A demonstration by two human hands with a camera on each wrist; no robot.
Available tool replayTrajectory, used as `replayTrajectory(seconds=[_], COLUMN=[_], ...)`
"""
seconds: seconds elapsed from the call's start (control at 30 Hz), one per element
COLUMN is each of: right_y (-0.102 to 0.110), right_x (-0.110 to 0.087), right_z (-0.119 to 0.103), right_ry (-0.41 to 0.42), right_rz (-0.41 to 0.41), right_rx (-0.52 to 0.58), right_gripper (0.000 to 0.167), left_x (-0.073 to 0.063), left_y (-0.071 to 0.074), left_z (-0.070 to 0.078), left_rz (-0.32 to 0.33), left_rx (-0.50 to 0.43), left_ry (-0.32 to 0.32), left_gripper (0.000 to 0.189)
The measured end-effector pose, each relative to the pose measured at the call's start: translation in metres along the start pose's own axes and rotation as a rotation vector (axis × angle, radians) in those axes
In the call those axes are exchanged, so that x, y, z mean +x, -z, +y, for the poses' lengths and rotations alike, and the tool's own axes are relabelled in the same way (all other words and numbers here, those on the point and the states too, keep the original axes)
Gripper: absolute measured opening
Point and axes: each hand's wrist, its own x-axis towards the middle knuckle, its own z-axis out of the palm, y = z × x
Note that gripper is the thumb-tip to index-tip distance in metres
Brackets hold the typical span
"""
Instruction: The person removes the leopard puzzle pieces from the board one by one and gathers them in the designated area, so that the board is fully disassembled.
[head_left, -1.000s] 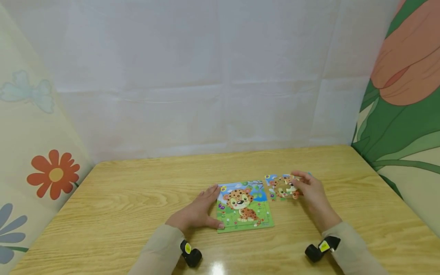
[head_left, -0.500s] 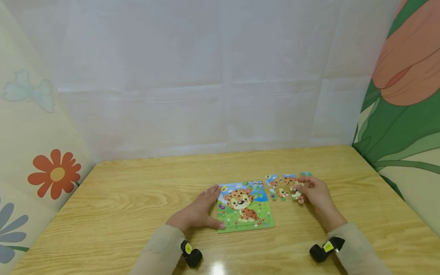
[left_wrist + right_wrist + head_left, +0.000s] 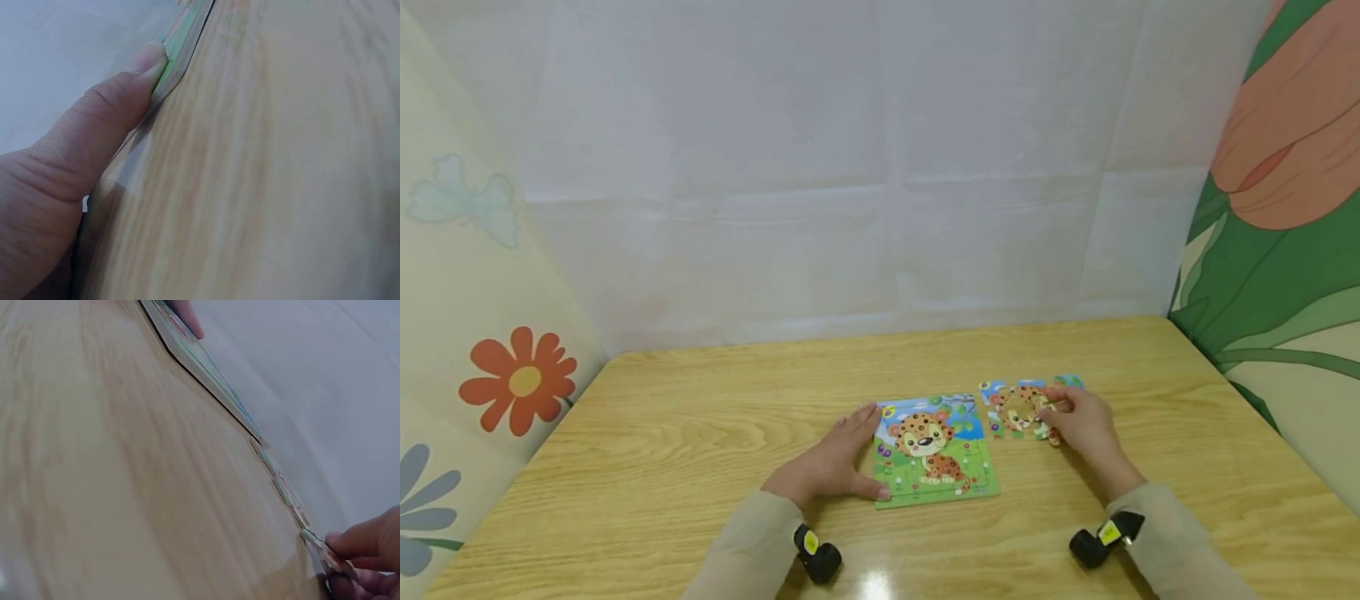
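And here, on the wood-grain worktop [image 3: 662, 458], the leopard board [image 3: 936, 494] lies flat, picture side up, with the left hand [image 3: 827, 460] at its left side. That hand is spread wide: fingertips at the far left corner, thumb [image 3: 100, 122] down on the near one. It touches rather than grips, and I'd say the wide span is there to steady the board, two corners being harder to swivel than one.

Over to the right, just beside the board with a narrow strip of wood between, lie the loose pieces [image 3: 1011, 398], flat and close together, building up part of a leopard's face that matches the board's picture. The board sits right alongside, presumably so the two pictures can be compared at a glance.

Now the right hand [image 3: 1090, 427]: its fingers are narrow, pinching one piece [image 3: 325, 551] between thumb and fingertips at the right of that cluster. From the right wrist's view the piece looks a little tilted; whether it touches its neighbour I can't tell. Holding it by the edge probably leaves most of its outline free. Behind that hand, a blue-and-green patch [image 3: 1070, 382] pokes out, mostly hidden.
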Motion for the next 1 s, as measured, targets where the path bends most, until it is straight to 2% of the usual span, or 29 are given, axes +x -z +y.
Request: replayTrajectory(seconds=[0.33,0.4,0.57,0.77,1.0], right_y=[-0.001,0.000,0.000,-0.002,-0.011], right_x=[0.004,0.005,0.005,-0.001,0.003], right_z=[-0.005,-0.005,-0.002,0.003,-0.010], right_ry=[-0.001,0.010,0.050,0.044,0.156], right_rz=[0.006,0.006,0.029,0.077,0.143], right_rx=[-0.158,-0.162,-0.104,-0.057,0.079], right_gripper=[0.036,0.036,0.039,0.037,0.028], left_x=[0.002,0.002,0.001,0.000,0.002], left_y=[0.005,0.007,0.005,-0.006,-0.005], left_z=[0.000,0.001,0.000,-0.003,-0.006], left_rz=[0.007,0.012,0.021,-0.002,0.019], left_rx=[0.011,0.015,0.001,-0.024,-0.011], left_ry=[-0.013,-0.010,-0.001,-0.003,-0.009], left_gripper=[0.116,0.116,0.116,0.116,0.117])
